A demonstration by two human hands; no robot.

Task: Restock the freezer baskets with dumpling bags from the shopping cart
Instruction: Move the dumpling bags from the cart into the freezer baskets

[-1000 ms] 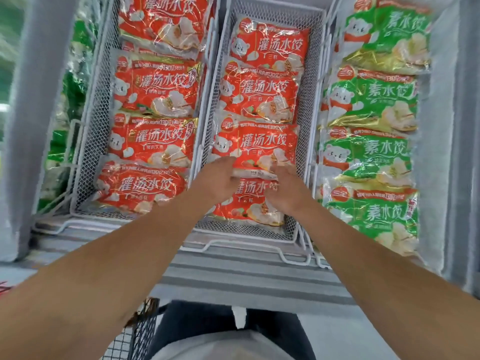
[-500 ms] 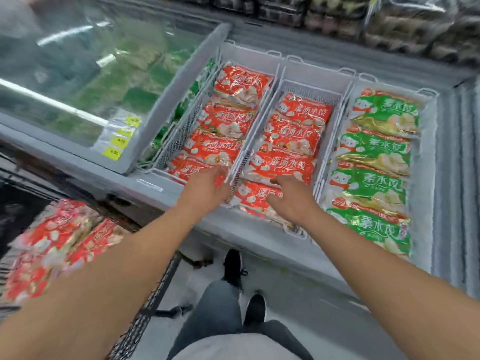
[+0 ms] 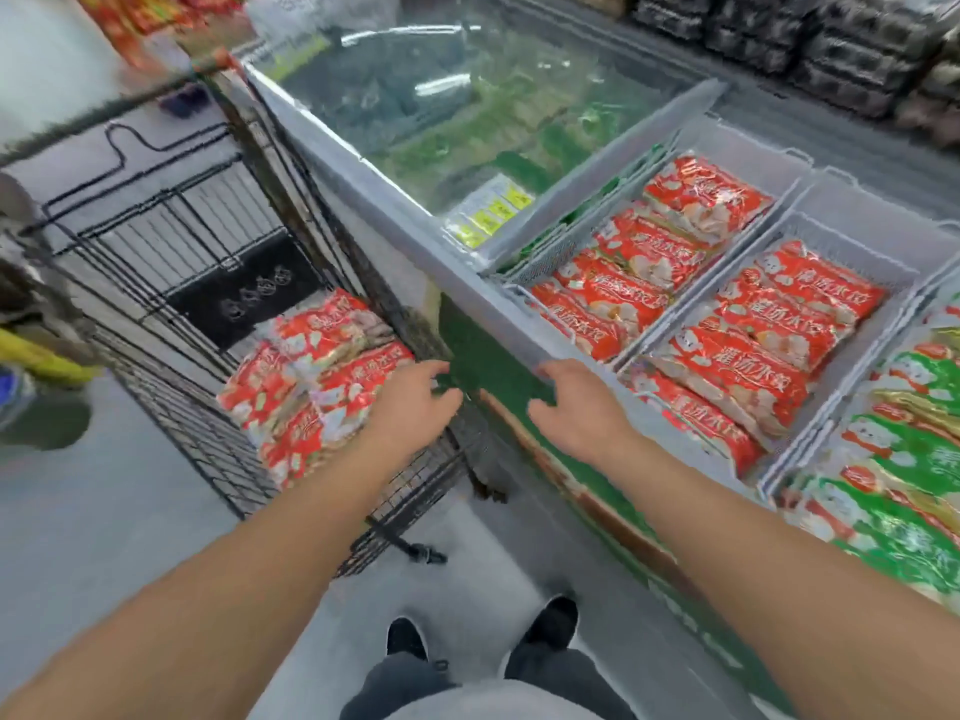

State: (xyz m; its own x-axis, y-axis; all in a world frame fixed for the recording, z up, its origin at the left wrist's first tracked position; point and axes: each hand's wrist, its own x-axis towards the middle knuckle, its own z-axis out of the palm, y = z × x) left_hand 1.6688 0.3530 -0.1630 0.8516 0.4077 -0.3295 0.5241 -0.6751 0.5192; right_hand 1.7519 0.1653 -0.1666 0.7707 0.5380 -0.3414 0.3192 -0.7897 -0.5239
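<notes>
Both hands are hovering empty, fingers loosely spread: left hand point(image 3: 410, 407) over the shopping cart point(image 3: 171, 262) edge, right hand point(image 3: 576, 407) beside the freezer rim. Red dumpling bags point(image 3: 317, 376) are lying in the cart at 9 o'clock; the freezer baskets point(image 3: 852, 241) are sitting at 2 o'clock.

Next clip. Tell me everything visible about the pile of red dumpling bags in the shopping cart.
The pile of red dumpling bags lies in the near end of the black wire shopping cart, beside the freezer's front wall. The bags are glossy red plastic with white print and dumpling pictures, stacked flat and overlapping at slightly different angles; motion blur hides the exact count. The left hand hovers at the pile's right edge, fingers relaxed, gripping nothing.
</notes>
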